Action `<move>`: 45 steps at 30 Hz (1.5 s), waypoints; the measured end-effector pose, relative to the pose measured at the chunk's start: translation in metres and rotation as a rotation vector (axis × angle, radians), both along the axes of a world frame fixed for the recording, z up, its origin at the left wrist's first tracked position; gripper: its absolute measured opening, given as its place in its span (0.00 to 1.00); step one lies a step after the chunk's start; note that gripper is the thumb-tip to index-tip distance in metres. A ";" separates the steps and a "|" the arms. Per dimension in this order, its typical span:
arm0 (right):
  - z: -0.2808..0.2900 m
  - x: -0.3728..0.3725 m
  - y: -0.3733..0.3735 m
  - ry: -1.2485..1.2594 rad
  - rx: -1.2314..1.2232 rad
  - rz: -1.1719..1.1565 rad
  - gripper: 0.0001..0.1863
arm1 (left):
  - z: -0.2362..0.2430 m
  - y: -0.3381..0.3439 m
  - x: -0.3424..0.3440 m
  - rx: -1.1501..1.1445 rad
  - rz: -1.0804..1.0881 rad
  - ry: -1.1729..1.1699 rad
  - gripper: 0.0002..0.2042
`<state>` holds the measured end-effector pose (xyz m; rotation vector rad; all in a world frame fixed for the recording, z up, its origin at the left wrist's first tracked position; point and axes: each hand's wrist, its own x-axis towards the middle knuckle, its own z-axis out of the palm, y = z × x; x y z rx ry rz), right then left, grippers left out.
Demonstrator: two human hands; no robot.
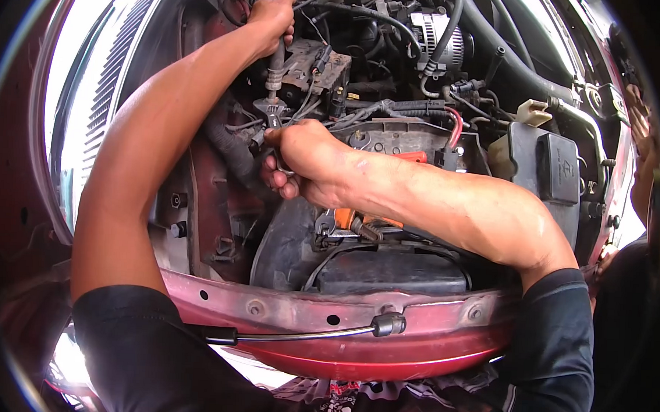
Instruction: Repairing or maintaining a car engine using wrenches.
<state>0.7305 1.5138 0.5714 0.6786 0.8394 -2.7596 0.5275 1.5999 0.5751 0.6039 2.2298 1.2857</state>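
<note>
My left hand (270, 23) is up among the parts at the far left of the engine bay, its fingers closed round a dark hose (276, 65). The hose runs down to a metal fitting (272, 94). Just below that, the jaws of an adjustable wrench (272, 114) are at the fitting; whether they grip it I cannot tell. My right hand (303, 157) is wrapped round the wrench's handle, most of which it hides. That forearm reaches across the engine bay from the right.
An alternator (436, 41) sits at the back. A black-covered box (527, 159) stands at the right, and a metal rod (309, 336) with black ends lies along the red front panel (441, 351). Another person's hand (638, 116) shows at the right edge.
</note>
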 end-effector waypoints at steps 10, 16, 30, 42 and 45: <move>-0.005 -0.001 0.012 0.003 0.261 0.087 0.05 | -0.002 -0.004 -0.004 0.003 0.015 -0.016 0.15; 0.010 -0.003 0.025 -0.034 0.848 0.363 0.12 | -0.003 -0.005 -0.006 0.005 -0.008 -0.010 0.15; 0.010 -0.004 -0.008 0.030 2.024 0.622 0.16 | 0.003 0.002 0.008 -0.076 0.037 0.006 0.13; -0.101 0.015 0.096 0.358 2.389 0.179 0.12 | 0.010 0.005 0.008 -0.050 0.010 -0.063 0.11; -0.115 0.005 0.104 0.383 2.323 0.261 0.11 | 0.007 0.001 0.005 -0.061 0.009 -0.079 0.12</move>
